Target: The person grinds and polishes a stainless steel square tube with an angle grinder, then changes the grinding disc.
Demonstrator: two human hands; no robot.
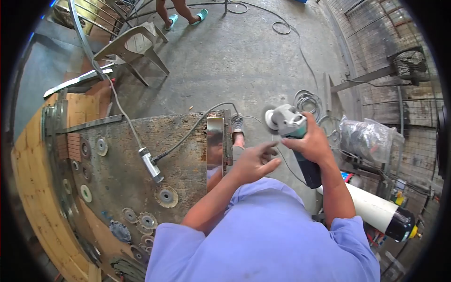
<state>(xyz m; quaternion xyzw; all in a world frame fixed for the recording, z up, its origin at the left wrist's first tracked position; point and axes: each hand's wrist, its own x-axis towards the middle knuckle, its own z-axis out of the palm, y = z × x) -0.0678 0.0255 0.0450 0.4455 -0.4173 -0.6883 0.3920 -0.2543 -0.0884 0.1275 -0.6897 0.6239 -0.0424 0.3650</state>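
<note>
My right hand [312, 143] is wrapped round the body of an angle grinder [287, 118], with its grey head pointing up and forward. A pale round wheel [271, 119] sits on the left side of the head. My left hand [256, 163] hangs just left of the grinder, fingers apart and part bent, holding nothing; I see a small gap between them. Left of that hand, a shiny metal strip [215, 155] lies along the bench's right edge. A silver cylindrical tool [151, 165] with a cable rests on the wooden bench [181, 141].
Several abrasive wheels, such as a flap disc [167, 196], lie on the bench. A plastic chair [134, 47] stands ahead, near another person's legs [181, 11]. Coiled cable [307, 102], a plastic-wrapped bundle [364, 138] and a white gas cylinder [371, 207] are on the right.
</note>
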